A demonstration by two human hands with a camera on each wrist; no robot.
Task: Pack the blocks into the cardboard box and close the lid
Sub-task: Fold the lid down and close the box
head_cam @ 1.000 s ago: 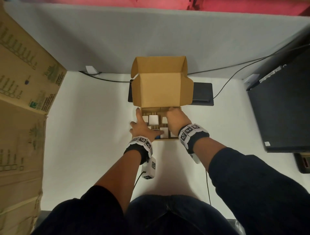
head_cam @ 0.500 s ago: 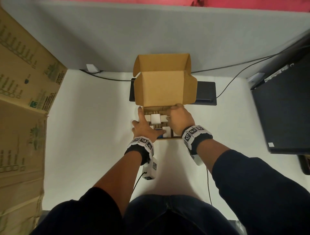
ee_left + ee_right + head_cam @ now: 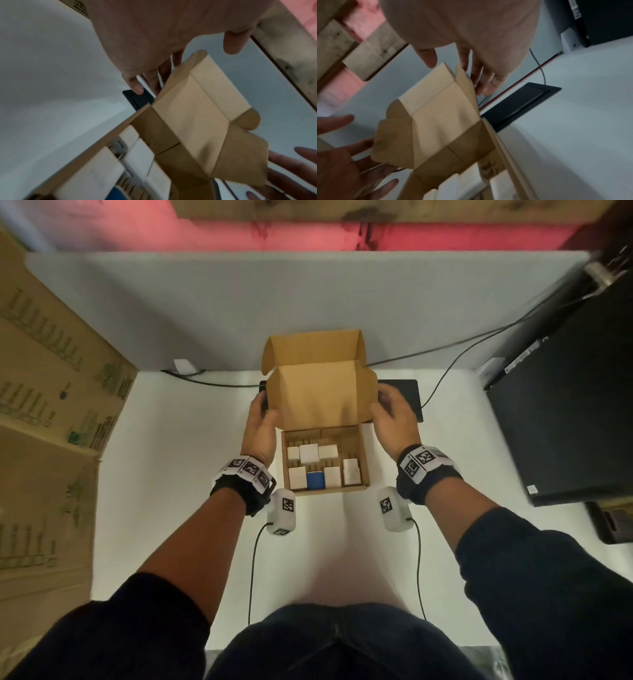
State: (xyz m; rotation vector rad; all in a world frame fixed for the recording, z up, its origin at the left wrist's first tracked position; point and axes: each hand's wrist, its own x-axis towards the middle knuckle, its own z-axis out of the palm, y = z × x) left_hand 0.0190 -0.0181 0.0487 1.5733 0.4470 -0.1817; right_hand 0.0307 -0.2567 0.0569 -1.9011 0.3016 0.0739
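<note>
The cardboard box (image 3: 329, 491) stands on the white table, its lid (image 3: 318, 398) upright at the back with side flaps spread. Inside, between cardboard dividers, sit several white blocks (image 3: 309, 453) and one blue block (image 3: 315, 480). My left hand (image 3: 263, 412) is at the lid's left flap, with its fingers (image 3: 135, 86) reaching behind the flap and the thumb held apart. My right hand (image 3: 387, 405) is at the lid's right flap. Its fingers (image 3: 481, 81) touch the flap's outer side. Neither hand grips anything. The lid (image 3: 197, 108) shows blurred in both wrist views.
A flat black pad (image 3: 404, 395) lies behind the box, with cables (image 3: 445, 354) running along the grey partition (image 3: 239, 313). A black computer case (image 3: 565, 412) stands at the right. Large printed cartons (image 3: 51, 405) line the left. Bare table (image 3: 171, 474) lies left of the box.
Both hands have left the inside of the box and moved up and outward to the lid's two side flaps. The blocks are now uncovered.
</note>
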